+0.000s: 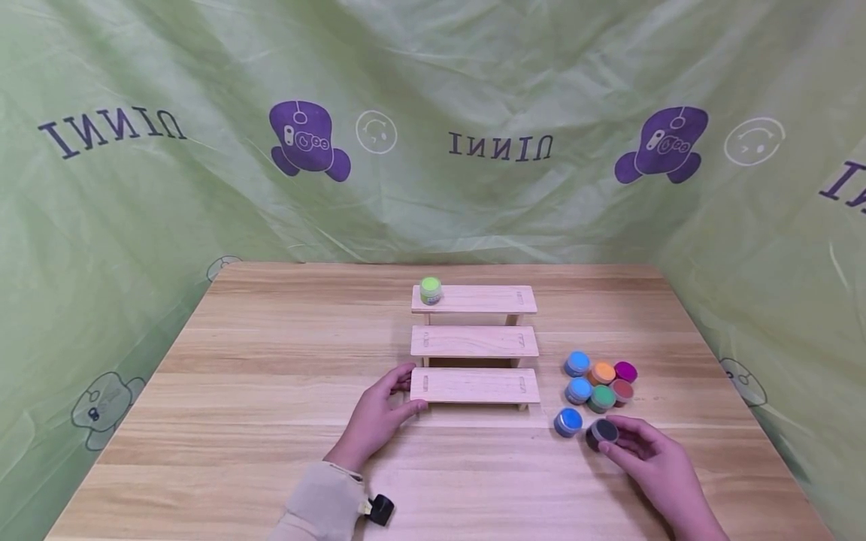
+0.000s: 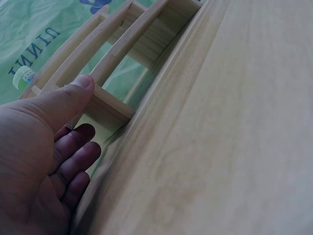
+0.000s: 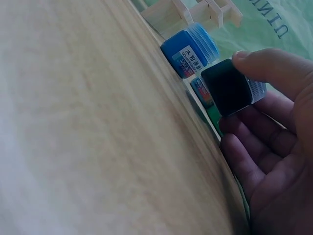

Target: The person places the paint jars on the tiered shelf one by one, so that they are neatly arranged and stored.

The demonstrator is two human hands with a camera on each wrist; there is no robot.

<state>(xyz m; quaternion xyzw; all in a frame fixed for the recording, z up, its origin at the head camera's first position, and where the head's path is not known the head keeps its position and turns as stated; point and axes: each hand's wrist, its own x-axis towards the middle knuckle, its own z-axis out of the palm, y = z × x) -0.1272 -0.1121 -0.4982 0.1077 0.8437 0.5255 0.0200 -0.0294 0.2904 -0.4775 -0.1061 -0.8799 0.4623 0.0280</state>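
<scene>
A small wooden three-step rack (image 1: 473, 386) stands mid-table. My left hand (image 1: 379, 415) grips the left end of its lowest step, the thumb on the front edge and the fingers round the side. In the left wrist view the thumb (image 2: 73, 93) presses on the step's corner, the other fingers curled below. My right hand (image 1: 652, 458) pinches a black paint jar (image 1: 602, 433) between thumb and fingers; in the right wrist view the dark jar (image 3: 227, 88) is tilted. Just left of it sits a blue paint jar (image 1: 568, 422). A light green paint jar (image 1: 430, 291) stands on the top step's left end.
Right of the rack several paint jars cluster: a light blue jar (image 1: 577, 364), an orange jar (image 1: 601, 373), a purple jar (image 1: 625, 372), a green jar (image 1: 601, 399) and a red-brown jar (image 1: 621, 391). Green printed cloth (image 1: 433, 203) hangs behind the wooden table (image 1: 271, 361).
</scene>
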